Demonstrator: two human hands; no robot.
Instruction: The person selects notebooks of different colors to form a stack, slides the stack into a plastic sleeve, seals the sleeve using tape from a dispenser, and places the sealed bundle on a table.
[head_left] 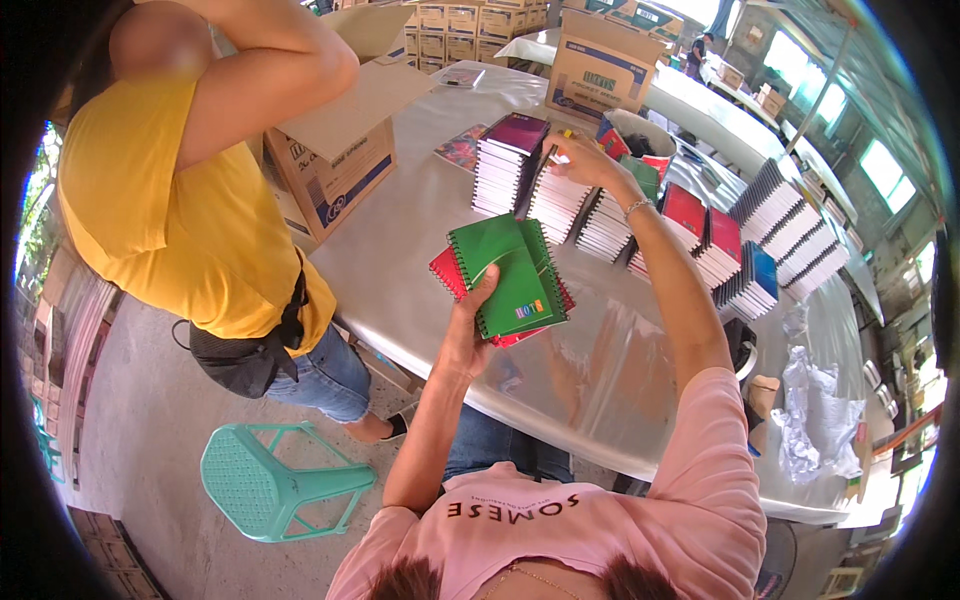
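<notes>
My left hand (468, 325) holds a small fan of spiral notebooks in front of me, thumb on top. A green notebook (495, 265) lies uppermost, another green one is partly behind it, and red notebook (447, 270) edges stick out below. My right hand (585, 160) reaches across the table to the top of a stack of spiral notebooks (556, 203). Its fingers are bent together there, with a bit of yellow beside them; what they grip is hidden. Left of that hand stands a taller stack with a dark purple cover (516, 132).
More stacks run rightward: red (684, 210), blue (760, 265) and others, on a silver-covered table (400, 270). Cardboard boxes (600, 75) stand behind. At left a person in a yellow shirt (190, 230) stands by an opened box (345, 180). A green stool (270, 480) is on the floor.
</notes>
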